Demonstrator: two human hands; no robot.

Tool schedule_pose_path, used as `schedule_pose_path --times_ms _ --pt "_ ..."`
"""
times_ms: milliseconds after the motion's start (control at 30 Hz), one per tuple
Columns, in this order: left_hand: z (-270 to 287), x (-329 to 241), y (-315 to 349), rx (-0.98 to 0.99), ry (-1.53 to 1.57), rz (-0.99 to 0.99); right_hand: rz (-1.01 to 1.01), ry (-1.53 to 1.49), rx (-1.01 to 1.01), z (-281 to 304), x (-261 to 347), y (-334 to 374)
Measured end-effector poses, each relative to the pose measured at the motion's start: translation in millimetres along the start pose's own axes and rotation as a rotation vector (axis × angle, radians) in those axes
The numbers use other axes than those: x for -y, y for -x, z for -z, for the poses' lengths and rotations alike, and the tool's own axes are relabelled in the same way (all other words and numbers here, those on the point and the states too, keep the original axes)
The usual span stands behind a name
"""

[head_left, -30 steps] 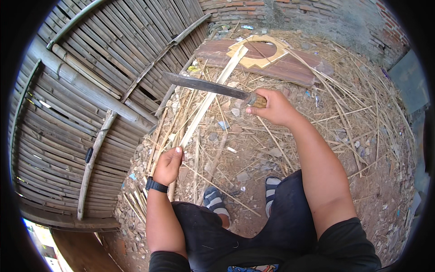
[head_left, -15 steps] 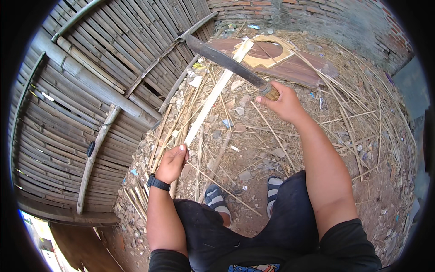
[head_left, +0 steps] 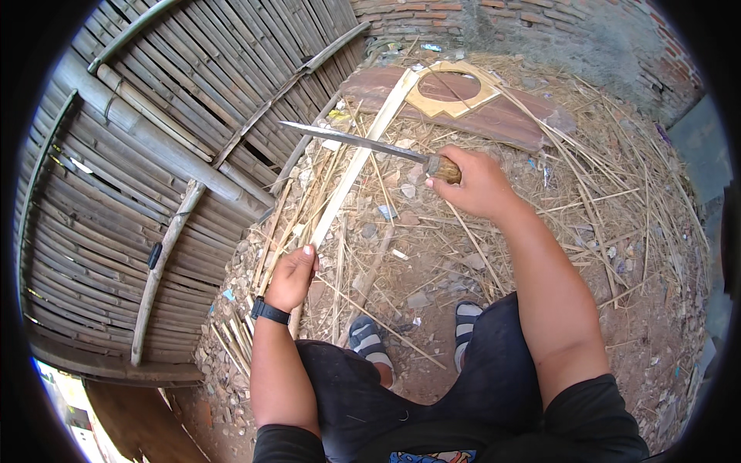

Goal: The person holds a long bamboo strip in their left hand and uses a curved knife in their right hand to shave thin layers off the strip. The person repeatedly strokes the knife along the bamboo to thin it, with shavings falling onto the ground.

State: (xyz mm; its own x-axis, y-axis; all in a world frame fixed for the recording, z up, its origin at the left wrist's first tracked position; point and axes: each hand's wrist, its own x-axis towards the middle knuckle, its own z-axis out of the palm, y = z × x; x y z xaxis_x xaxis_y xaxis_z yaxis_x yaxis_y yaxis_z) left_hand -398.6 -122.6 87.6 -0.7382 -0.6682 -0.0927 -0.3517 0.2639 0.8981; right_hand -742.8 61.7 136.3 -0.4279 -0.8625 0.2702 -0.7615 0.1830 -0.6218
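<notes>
My left hand (head_left: pixel 292 275), with a black watch on its wrist, grips the near end of a long pale bamboo strip (head_left: pixel 361 154) that runs away from me up the middle of the view. My right hand (head_left: pixel 477 184) is shut on the wooden handle of a long machete (head_left: pixel 351 140). The blade points left and lies across the strip about halfway along it. Whether the edge touches the strip I cannot tell.
A slatted bamboo fence (head_left: pixel 154 154) fills the left side. Dry bamboo splinters, straw and stones (head_left: pixel 587 201) cover the dirt ground. A brown wooden board with a pale frame (head_left: pixel 463 100) lies at the far end. My sandalled feet (head_left: pixel 417 336) stand below.
The machete was raised up and away half a second ago. It has now come back down and left, so the blade again lies across the strip. My left hand kept its grip.
</notes>
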Motion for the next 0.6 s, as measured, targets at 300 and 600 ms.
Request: schedule_pose_path --times_ms 300,600 --pt "2.2 9.3 -2.7 -0.04 -0.034 -0.016 0.319 0.135 -0.21 -23.6 -16.9 -3.8" --pt "3.1 9.8 -2.0 -0.102 -0.208 -0.042 0.341 0.249 0.027 -38.1 15.4 0.1"
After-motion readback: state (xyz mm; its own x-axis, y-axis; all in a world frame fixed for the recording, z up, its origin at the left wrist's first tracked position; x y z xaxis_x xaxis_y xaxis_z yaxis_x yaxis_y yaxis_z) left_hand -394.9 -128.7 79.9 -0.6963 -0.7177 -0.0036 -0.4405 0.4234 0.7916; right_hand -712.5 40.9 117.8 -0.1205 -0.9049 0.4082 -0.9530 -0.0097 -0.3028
